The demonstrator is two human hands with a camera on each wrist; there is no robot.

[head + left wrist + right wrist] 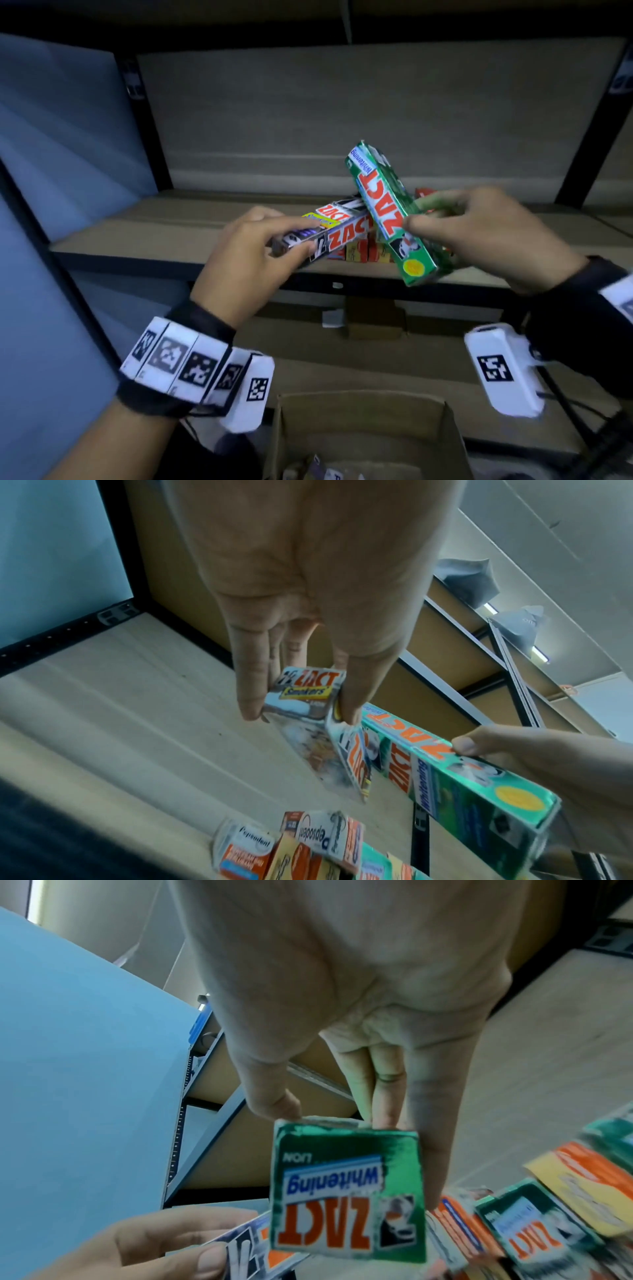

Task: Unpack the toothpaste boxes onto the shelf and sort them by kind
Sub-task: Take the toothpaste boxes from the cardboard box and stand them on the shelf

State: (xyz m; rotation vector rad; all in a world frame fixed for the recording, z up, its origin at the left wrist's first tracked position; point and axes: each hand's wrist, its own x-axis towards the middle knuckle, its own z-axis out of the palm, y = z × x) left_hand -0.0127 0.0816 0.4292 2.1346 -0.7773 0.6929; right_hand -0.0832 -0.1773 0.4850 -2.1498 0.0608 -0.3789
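1. The left hand (pixel 246 260) pinches the silver Zact Smokers box (pixel 329 233) at its near end, thumb under and fingers over. The box's long axis runs up and to the right, above the front edge of the shelf (pixel 144 240).
2. The two held boxes cross in mid-air, the green one in front; whether they touch I cannot tell.
3. The right hand (pixel 496 236) grips the green Zact Whitening box (pixel 390 212) round its middle, thumb on the printed face, far end tilted up and away to the left.
4. The row of boxes (pixel 359 251) already on the shelf lies just beyond and below both hands. The right wrist view shows another green Zact box (pixel 534 1229) in that row, to the right, so the right hand looks nearer its own kind.
5. The cardboard carton (pixel 363 431) sits open below, some contents left inside.
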